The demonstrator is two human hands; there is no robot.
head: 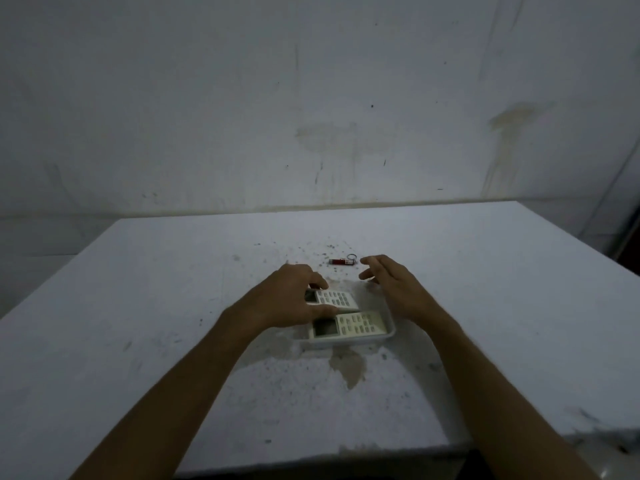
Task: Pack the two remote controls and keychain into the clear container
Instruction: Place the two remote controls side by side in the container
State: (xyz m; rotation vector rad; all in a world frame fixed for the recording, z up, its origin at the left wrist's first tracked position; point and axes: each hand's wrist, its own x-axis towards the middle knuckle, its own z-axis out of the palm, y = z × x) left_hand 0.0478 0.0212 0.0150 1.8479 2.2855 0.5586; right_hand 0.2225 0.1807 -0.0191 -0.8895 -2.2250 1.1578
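Clear container (388, 336) is sat mid-table (173, 289), with one remote (349, 325) already laid flat inside. The second remote (334, 299) is gripped by the left hand (294, 292), tilted over the container's far side. The right hand (391, 282) is held empty, fingers spread, just beside the red keychain (343, 261), not touching it.
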